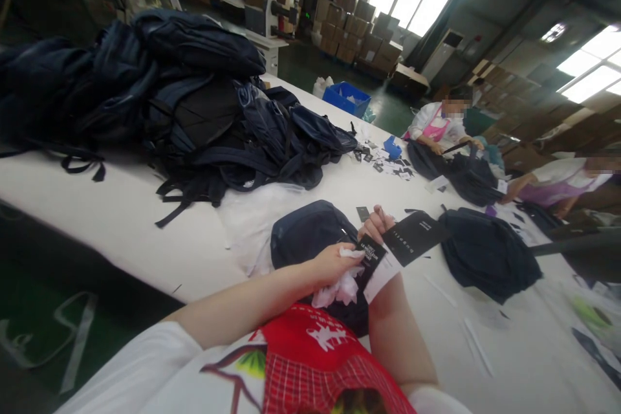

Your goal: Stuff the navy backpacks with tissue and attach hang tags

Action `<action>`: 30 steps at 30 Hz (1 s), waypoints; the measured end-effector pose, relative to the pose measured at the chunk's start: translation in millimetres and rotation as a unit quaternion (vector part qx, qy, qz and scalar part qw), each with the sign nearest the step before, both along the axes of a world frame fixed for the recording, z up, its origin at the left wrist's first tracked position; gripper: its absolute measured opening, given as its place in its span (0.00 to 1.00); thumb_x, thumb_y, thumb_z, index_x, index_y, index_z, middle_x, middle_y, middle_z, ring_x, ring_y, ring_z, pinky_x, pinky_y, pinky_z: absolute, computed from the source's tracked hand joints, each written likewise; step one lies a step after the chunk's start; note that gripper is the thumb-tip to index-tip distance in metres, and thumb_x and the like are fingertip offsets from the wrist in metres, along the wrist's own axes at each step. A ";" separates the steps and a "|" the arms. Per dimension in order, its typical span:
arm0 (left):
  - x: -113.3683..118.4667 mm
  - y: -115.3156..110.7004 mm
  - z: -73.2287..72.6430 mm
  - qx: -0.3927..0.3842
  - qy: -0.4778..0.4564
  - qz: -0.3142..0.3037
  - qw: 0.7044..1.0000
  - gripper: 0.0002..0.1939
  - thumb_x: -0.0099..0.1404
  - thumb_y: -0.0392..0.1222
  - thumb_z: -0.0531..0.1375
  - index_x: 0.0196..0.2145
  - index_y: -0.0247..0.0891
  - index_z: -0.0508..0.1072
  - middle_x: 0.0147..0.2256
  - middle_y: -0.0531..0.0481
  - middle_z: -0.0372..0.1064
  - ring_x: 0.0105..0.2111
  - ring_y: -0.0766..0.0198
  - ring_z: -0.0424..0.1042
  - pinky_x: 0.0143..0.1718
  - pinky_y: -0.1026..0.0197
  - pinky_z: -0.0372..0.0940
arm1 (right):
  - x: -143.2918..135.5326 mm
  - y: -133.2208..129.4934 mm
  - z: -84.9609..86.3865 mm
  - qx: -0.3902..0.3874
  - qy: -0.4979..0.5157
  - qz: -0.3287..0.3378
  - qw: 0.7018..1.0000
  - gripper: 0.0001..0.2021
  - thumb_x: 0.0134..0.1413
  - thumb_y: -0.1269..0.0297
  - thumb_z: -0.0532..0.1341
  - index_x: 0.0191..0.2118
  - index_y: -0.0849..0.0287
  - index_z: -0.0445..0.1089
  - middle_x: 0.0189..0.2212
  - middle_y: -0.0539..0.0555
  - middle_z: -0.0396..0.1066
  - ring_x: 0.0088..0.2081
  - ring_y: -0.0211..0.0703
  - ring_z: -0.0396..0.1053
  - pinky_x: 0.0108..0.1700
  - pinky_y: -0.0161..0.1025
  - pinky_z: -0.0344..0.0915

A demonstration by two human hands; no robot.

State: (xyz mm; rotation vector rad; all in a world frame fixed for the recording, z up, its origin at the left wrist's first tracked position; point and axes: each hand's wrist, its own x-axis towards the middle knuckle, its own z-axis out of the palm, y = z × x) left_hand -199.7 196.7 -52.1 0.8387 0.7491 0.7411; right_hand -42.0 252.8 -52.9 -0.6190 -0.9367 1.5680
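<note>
Crumpled whitish plastic (342, 289) hangs from my left hand (337, 264), whose fingers also close on a small black tag (371, 253) with white lettering. Beside it, my right hand (376, 225) has its fingers wrapped round a larger black card (414, 237), with a white card (383, 277) just below. Both hands are nearly touching, over a dark navy backpack (310, 230) that lies on the white table in front of my body. Part of that backpack is hidden behind my hands and forearms.
A big heap of navy backpacks (194, 103) covers the table's left side. Clear plastic (257, 220) lies before it. Loose tags (388, 162) are scattered at the far edge. Another backpack (488, 252) lies to the right. Two people (436, 126) handle bags across the table.
</note>
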 end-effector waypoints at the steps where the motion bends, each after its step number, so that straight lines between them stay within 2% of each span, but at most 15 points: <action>1: 2.1 -0.8 -1.7 0.001 -0.008 -0.013 1.000 0.26 0.43 0.60 0.70 0.25 0.35 0.67 0.23 0.55 0.63 0.25 0.70 0.61 0.29 0.64 0.55 | -2.2 0.6 0.5 0.008 -0.015 -0.011 1.000 0.08 0.60 0.53 0.58 0.40 0.48 0.68 0.17 0.41 0.41 0.14 0.34 0.37 0.15 0.35 0.46; 3: 0.8 0.1 -2.6 -0.004 -0.022 -0.046 0.999 0.26 0.42 0.58 0.71 0.27 0.34 0.68 0.24 0.55 0.65 0.25 0.70 0.62 0.30 0.64 0.57 | -4.9 2.5 2.3 0.023 -0.033 -0.038 0.998 0.08 0.60 0.52 0.57 0.39 0.47 0.67 0.17 0.41 0.41 0.14 0.34 0.37 0.15 0.35 0.43; 5: -9.1 5.3 -0.5 0.015 -0.007 -0.070 0.997 0.24 0.43 0.54 0.71 0.26 0.35 0.67 0.23 0.56 0.65 0.24 0.70 0.62 0.29 0.64 0.57 | -3.4 3.5 6.2 0.028 -0.066 -0.031 0.997 0.09 0.59 0.50 0.58 0.37 0.47 0.66 0.16 0.41 0.40 0.14 0.35 0.39 0.15 0.34 0.44; 7: -26.0 14.5 3.0 0.072 0.059 -0.091 0.991 0.20 0.46 0.51 0.70 0.24 0.36 0.66 0.21 0.57 0.63 0.22 0.71 0.60 0.26 0.66 0.56 | 3.9 1.2 13.1 0.030 -0.108 0.002 0.994 0.10 0.56 0.49 0.61 0.35 0.49 0.66 0.14 0.41 0.41 0.16 0.36 0.47 0.19 0.34 0.53; 10: -55.6 31.1 5.9 0.175 0.216 -0.116 0.954 0.13 0.48 0.44 0.67 0.29 0.38 0.70 0.22 0.57 0.65 0.21 0.70 0.62 0.22 0.67 0.55 | 22.8 -9.5 27.8 0.023 -0.184 0.038 0.982 0.10 0.53 0.53 0.64 0.34 0.52 0.67 0.16 0.44 0.56 0.22 0.36 0.56 0.36 0.39 0.65; 12: -70.6 39.3 3.9 0.224 0.294 -0.118 0.922 0.19 0.47 0.42 0.67 0.39 0.40 0.73 0.26 0.55 0.70 0.24 0.68 0.66 0.23 0.68 0.57 | 36.1 -17.4 37.8 -0.001 -0.270 0.053 0.961 0.09 0.55 0.55 0.63 0.35 0.54 0.69 0.24 0.47 0.67 0.22 0.34 0.56 0.41 0.41 0.65; 14: -78.4 43.2 -0.5 0.225 0.351 -0.133 0.899 0.21 0.48 0.42 0.67 0.43 0.42 0.75 0.29 0.53 0.73 0.25 0.66 0.69 0.23 0.67 0.59 | 45.6 -22.5 46.1 -0.016 -0.373 0.081 0.924 0.10 0.56 0.55 0.62 0.36 0.56 0.70 0.29 0.49 0.70 0.24 0.35 0.59 0.38 0.41 0.63; 16: -79.9 43.7 -5.3 0.188 0.403 -0.167 0.880 0.16 0.51 0.45 0.64 0.39 0.41 0.77 0.25 0.52 0.73 0.22 0.64 0.70 0.21 0.66 0.59 | 49.1 -24.4 51.4 0.020 -0.466 0.125 0.875 0.12 0.57 0.53 0.61 0.38 0.56 0.72 0.32 0.51 0.72 0.31 0.39 0.65 0.39 0.41 0.62; 18: -78.2 43.7 -8.6 0.176 0.453 -0.186 0.854 0.11 0.53 0.47 0.63 0.33 0.40 0.77 0.21 0.52 0.71 0.19 0.64 0.69 0.20 0.66 0.58 | 46.4 -25.6 52.5 0.107 -0.548 0.185 0.809 0.12 0.59 0.54 0.59 0.37 0.56 0.74 0.34 0.53 0.73 0.36 0.42 0.67 0.46 0.44 0.61; 20: -76.8 45.1 -10.2 0.213 0.498 -0.169 0.823 0.08 0.51 0.46 0.64 0.27 0.39 0.76 0.19 0.52 0.70 0.19 0.64 0.68 0.20 0.66 0.57 | 38.4 -28.6 47.4 0.205 -0.617 0.209 0.731 0.10 0.58 0.56 0.60 0.33 0.55 0.76 0.31 0.52 0.73 0.37 0.44 0.67 0.54 0.49 0.56; 22: -77.7 47.4 -11.2 0.247 0.513 -0.134 0.811 0.07 0.50 0.45 0.65 0.23 0.39 0.74 0.18 0.52 0.68 0.18 0.65 0.66 0.20 0.65 0.55 | 27.3 -34.7 35.4 0.253 -0.680 0.159 0.669 0.10 0.55 0.55 0.63 0.29 0.55 0.76 0.26 0.53 0.71 0.35 0.45 0.65 0.54 0.52 0.53; 24: -80.3 48.8 -12.7 0.246 0.481 -0.108 0.835 0.08 0.50 0.44 0.65 0.21 0.39 0.73 0.17 0.53 0.67 0.17 0.66 0.63 0.19 0.65 0.53 | 15.1 -42.7 18.7 0.242 -0.731 0.060 0.635 0.13 0.50 0.51 0.66 0.30 0.56 0.76 0.26 0.55 0.69 0.35 0.48 0.64 0.50 0.52 0.55; 26: -83.3 48.0 -15.4 0.219 0.408 -0.099 0.881 0.08 0.51 0.45 0.64 0.23 0.38 0.72 0.18 0.54 0.66 0.17 0.67 0.63 0.19 0.66 0.53 | 3.7 -50.2 1.6 0.200 -0.752 -0.016 0.628 0.19 0.44 0.46 0.69 0.32 0.58 0.76 0.28 0.58 0.70 0.36 0.51 0.64 0.46 0.50 0.57; 27: -84.4 46.7 -17.2 0.201 0.365 -0.101 0.903 0.08 0.52 0.45 0.64 0.24 0.38 0.72 0.19 0.54 0.66 0.17 0.67 0.64 0.19 0.66 0.54 | -1.4 -53.1 -5.8 0.178 -0.746 -0.025 0.641 0.21 0.42 0.45 0.69 0.33 0.58 0.75 0.29 0.58 0.70 0.35 0.50 0.65 0.44 0.48 0.58; 30: -85.5 41.4 -23.2 0.150 0.265 -0.107 0.946 0.12 0.53 0.48 0.64 0.29 0.38 0.70 0.22 0.54 0.68 0.20 0.66 0.67 0.21 0.66 0.58 | -14.3 -58.7 -19.7 0.118 -0.665 -0.004 0.738 0.17 0.46 0.48 0.68 0.32 0.58 0.74 0.26 0.54 0.70 0.30 0.44 0.65 0.34 0.40 0.58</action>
